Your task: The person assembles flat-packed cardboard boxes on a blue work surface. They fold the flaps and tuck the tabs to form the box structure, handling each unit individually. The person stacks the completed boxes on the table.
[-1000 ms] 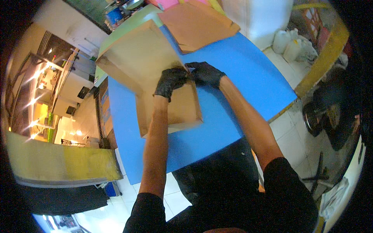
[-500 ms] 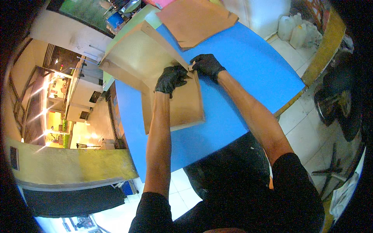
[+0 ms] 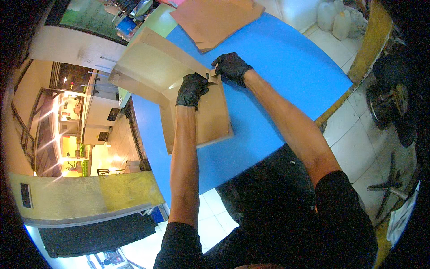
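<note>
A brown cardboard box [image 3: 208, 119] lies part folded on the blue tabletop [image 3: 286, 62], its tall lid panel [image 3: 148, 58] raised at the far left. My left hand [image 3: 191, 91], in a black glove, reaches inside the box, and its fingers are closed at the far right corner. Just outside that corner is my right hand [image 3: 232, 68], gloved in black too, with the fingers pinching a small cardboard flap [image 3: 213, 73] at the box's side wall. The fingertips of both hands are partly hidden at the flap.
Flat brown cardboard sheets [image 3: 217, 20] lie stacked at the table's far side. Cloudy plastic jugs [image 3: 333, 20] stand on the tiled floor at the far right. A metal chair base [image 3: 389, 186] is on the right. A low yellow wall [image 3: 89, 193] runs along the left.
The whole view has shifted slightly. Both hands stay at the same box corner; the fingers have moved a little around the flap. The box remains part folded with its lid panel up.
</note>
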`<state>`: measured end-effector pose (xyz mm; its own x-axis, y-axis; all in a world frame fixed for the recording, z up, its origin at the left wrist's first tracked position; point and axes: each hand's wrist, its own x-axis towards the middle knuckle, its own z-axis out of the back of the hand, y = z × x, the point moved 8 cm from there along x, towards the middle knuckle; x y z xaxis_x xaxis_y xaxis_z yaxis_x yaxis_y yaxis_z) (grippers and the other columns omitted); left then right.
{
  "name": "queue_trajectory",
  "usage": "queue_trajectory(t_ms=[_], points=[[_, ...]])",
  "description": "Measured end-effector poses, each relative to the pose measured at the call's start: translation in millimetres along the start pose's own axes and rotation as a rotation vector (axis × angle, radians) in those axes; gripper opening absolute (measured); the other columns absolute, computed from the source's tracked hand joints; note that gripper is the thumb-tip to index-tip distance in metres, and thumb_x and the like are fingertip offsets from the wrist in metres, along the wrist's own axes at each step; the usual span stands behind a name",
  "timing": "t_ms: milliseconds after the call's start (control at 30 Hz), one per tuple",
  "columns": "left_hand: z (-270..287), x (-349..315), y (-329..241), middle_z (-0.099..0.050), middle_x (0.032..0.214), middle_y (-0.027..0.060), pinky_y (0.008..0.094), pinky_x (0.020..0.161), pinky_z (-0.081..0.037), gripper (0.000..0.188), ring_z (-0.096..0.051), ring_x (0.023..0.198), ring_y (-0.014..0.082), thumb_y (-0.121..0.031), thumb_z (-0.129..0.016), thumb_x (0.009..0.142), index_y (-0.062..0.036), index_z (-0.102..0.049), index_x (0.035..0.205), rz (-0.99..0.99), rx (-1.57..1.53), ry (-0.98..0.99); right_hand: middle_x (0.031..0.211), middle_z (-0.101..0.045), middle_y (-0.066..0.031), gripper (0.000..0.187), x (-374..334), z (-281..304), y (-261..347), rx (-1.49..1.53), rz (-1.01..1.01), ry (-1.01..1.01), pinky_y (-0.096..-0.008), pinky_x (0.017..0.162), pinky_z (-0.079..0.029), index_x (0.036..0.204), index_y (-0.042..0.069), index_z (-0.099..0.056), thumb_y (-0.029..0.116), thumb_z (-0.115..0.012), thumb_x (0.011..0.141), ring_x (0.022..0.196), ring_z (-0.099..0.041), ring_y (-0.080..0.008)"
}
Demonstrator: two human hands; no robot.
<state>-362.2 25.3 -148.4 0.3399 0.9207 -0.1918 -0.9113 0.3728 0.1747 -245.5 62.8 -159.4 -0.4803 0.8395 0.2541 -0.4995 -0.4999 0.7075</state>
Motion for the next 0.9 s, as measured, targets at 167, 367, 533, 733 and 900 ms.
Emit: queue_trajectory(t_ms=[167, 367, 533, 733, 900], points=[[-2, 3, 2, -0.062, 0.074, 0.0202, 0.0440, 0.064, -0.047, 0.017, -0.060, 0.071, 0.0366, -0.018, -0.067, 0.063, -0.0029, -0.064, 0.070, -0.006, 0.076, -0.092, 0.101, -0.064, -0.0182, 0.043, -2, 1, 3, 0.025, -0.007, -0.075, -0.0337, 0.084, -0.049, 0.099, 0.004, -0.068, 0.032, -0.071, 0.066, 0.091, -0.062, -0.0285], [2, -4, -4, -0.061, 0.070, 0.0187, 0.0449, 0.064, -0.047, 0.016, -0.059, 0.070, 0.0374, -0.018, -0.067, 0.062, -0.0034, -0.061, 0.066, -0.140, 0.034, -0.145, 0.094, -0.066, -0.0160, 0.043, -9, 7, 11, 0.173, 0.003, -0.056, -0.0325, 0.078, -0.050, 0.100, 0.002, -0.067, 0.028, -0.072, 0.066, 0.082, -0.063, -0.0244], [15, -4, -13, -0.060, 0.075, 0.0171, 0.0420, 0.066, -0.047, 0.016, -0.058, 0.076, 0.0361, -0.018, -0.067, 0.063, -0.0049, -0.058, 0.065, -0.169, -0.079, -0.218, 0.090, -0.067, -0.0153, 0.036, 0, -3, 0, 0.134, 0.016, -0.024, -0.0301, 0.067, -0.051, 0.097, 0.000, -0.067, 0.019, -0.070, 0.067, 0.071, -0.062, -0.0190], [21, -19, -10, -0.061, 0.076, 0.0150, 0.0426, 0.064, -0.048, 0.021, -0.060, 0.072, 0.0342, -0.024, -0.071, 0.067, -0.0072, -0.064, 0.077, -0.199, -0.109, -0.321, 0.093, -0.066, -0.0152, 0.029, 2, -8, 6, 0.123, 0.041, -0.078, -0.0325, 0.069, -0.052, 0.093, 0.002, -0.069, 0.016, -0.067, 0.067, 0.075, -0.063, -0.0231], [21, -20, -16, -0.061, 0.073, 0.0148, 0.0409, 0.063, -0.048, 0.016, -0.059, 0.068, 0.0336, -0.014, -0.068, 0.064, -0.0075, -0.063, 0.077, -0.368, -0.202, -0.411, 0.100, -0.065, -0.0143, 0.027, 0, -4, 19, -0.098, 0.054, -0.025, -0.0365, 0.082, -0.049, 0.092, 0.005, -0.070, 0.019, -0.066, 0.069, 0.090, -0.061, -0.0324]])
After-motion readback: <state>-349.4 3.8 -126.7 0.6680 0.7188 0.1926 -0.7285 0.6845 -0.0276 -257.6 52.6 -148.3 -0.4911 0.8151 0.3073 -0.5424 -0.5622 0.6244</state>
